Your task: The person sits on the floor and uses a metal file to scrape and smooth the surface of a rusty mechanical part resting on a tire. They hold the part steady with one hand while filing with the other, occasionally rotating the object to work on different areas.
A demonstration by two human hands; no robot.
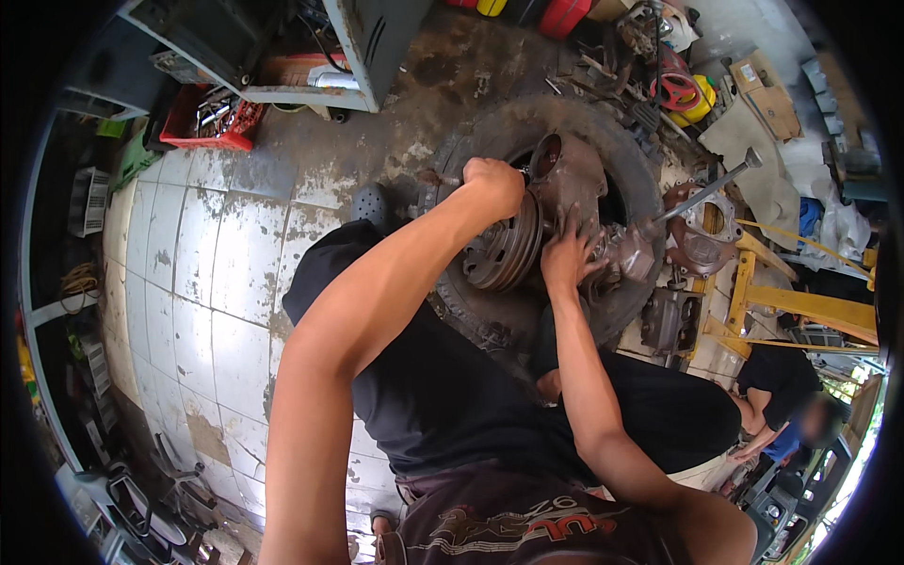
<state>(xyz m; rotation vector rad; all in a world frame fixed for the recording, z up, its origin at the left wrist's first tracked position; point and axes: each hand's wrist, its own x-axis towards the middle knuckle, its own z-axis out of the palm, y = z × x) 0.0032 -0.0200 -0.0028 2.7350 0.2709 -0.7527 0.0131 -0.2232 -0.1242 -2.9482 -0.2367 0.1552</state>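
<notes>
A rusty metal assembly with a cylindrical housing (565, 165) and a grooved pulley (504, 254) rests inside a big tyre (621, 132) on the floor. My left hand (494, 188) is closed at the top of the pulley, beside the housing; what it grips is hidden. My right hand (570, 254) lies on the lower housing with its fingers spread, right of the pulley. A long steel bar (706, 188) slants up to the right from the assembly, past my right hand.
Yellow metal frame (800, 303), loose castings (702, 226) to the right. A person (772, 377) crouches at lower right. A red crate (188, 132) of metal pieces and a grey metal cabinet (311, 94) stand at upper left; tiled floor (198, 282) is on the left.
</notes>
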